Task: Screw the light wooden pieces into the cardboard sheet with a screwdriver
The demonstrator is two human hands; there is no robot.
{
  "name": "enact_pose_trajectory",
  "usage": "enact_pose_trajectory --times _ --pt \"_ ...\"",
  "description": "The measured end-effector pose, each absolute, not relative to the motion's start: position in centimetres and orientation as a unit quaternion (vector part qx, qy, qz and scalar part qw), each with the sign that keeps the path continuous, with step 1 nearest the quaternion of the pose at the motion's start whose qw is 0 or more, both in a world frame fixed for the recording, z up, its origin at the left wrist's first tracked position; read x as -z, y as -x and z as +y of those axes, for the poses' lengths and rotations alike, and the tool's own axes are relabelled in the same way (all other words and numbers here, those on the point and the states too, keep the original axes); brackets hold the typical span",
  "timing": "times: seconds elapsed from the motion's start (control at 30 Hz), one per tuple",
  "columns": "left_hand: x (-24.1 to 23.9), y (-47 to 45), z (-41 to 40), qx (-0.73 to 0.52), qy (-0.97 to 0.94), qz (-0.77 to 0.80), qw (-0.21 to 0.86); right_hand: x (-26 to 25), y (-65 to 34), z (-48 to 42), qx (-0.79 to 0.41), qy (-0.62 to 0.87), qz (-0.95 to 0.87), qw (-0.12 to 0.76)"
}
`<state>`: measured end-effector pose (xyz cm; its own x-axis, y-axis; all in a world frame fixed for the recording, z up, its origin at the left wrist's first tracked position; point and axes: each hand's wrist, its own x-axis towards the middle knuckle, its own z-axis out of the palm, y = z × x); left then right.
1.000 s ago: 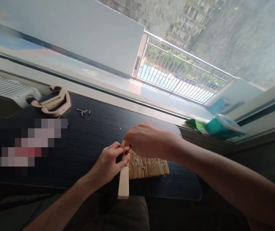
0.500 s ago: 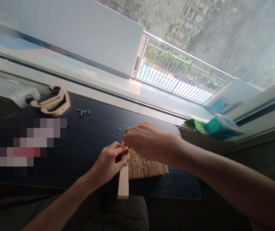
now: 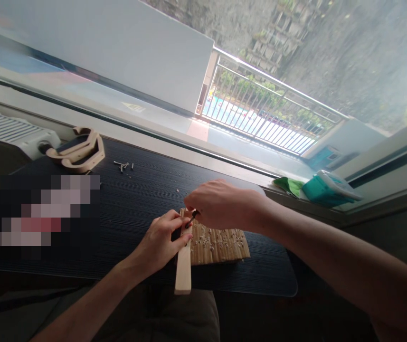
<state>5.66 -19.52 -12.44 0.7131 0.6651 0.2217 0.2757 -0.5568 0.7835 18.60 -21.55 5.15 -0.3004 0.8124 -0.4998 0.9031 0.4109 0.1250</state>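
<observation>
My left hand (image 3: 165, 233) is closed on a pale wooden strip (image 3: 184, 270), thumb and fingers gripping it near its far end. The strip lies along the left edge of a brown wood block (image 3: 217, 247), whose top is strewn with small pale shavings. In my right hand (image 3: 213, 202), closed above the strip, is a thin dark metal tool (image 3: 192, 217). Its lower end meets the strip between my left thumb and fingers. The upper part of the tool is hidden by the right hand, so its kind cannot be made out.
Curved wooden pieces (image 3: 82, 152) rest at the dark table's (image 3: 135, 199) far left, with several screws (image 3: 123, 166) beside them. A blurred-out patch covers the left side. On the windowsill at right are a green cloth (image 3: 288, 185) and a teal container (image 3: 326, 187).
My right hand has shifted slightly up and turned, and more of the dark tool shows below it. The left hand and the wooden strip have stayed almost in place.
</observation>
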Motion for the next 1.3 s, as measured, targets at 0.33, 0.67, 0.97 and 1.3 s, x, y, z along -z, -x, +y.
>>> enact_pose_trajectory --times 0.33,0.67,0.97,1.3 --pt "12.0 -5.8 -19.5 -0.254 -0.844 0.284 0.378 -5.1 -17.9 -21.8 0.062 -0.509 0.825 0.239" --pt "12.2 -5.6 -19.6 -0.264 -0.842 0.278 0.379 -5.1 -18.0 -21.4 0.079 -0.534 0.803 0.253" --pt "12.4 -5.7 -19.5 -0.274 -0.842 0.282 0.369 -5.8 -17.1 -22.4 0.072 -0.501 0.826 0.249" --pt "12.3 -5.8 -19.5 -0.269 -0.840 0.279 0.381 -5.2 -17.4 -21.8 0.103 -0.500 0.822 0.252"
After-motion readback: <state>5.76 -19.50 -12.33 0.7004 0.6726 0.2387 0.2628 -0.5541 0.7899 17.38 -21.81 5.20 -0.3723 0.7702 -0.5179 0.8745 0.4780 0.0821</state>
